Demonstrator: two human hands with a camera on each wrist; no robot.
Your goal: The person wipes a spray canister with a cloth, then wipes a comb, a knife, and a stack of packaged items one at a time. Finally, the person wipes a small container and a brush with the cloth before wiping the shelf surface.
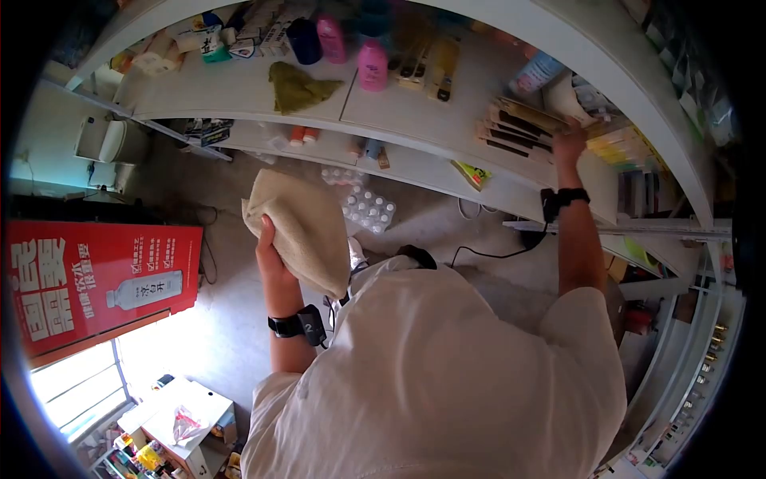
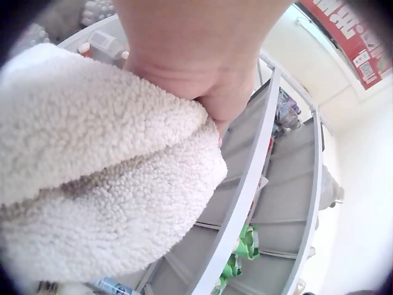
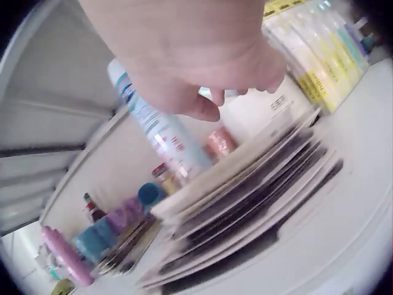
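In the head view my left hand (image 1: 275, 259) grips a folded cream fleecy cloth (image 1: 302, 227) by its edge, in front of my body. The left wrist view shows the cloth's deep curly pile (image 2: 104, 141), with the fingers mostly hidden behind it. My right hand (image 1: 569, 145) reaches over the shelf at a stack of thin flat packs (image 1: 515, 132) with dark edges. In the right wrist view the right hand (image 3: 202, 67) hangs above the leaning packs (image 3: 245, 203), fingers loosely bent and nothing visible in them.
A spray can (image 3: 163, 132) stands behind the packs, and yellow-and-white boxes (image 3: 325, 58) are beside them. Along the shelf (image 1: 431, 120) are pink bottles (image 1: 373, 65) and an olive cloth (image 1: 299, 88). Bottle packs (image 1: 369, 209) lie below, and a red box (image 1: 104, 279) is at left.
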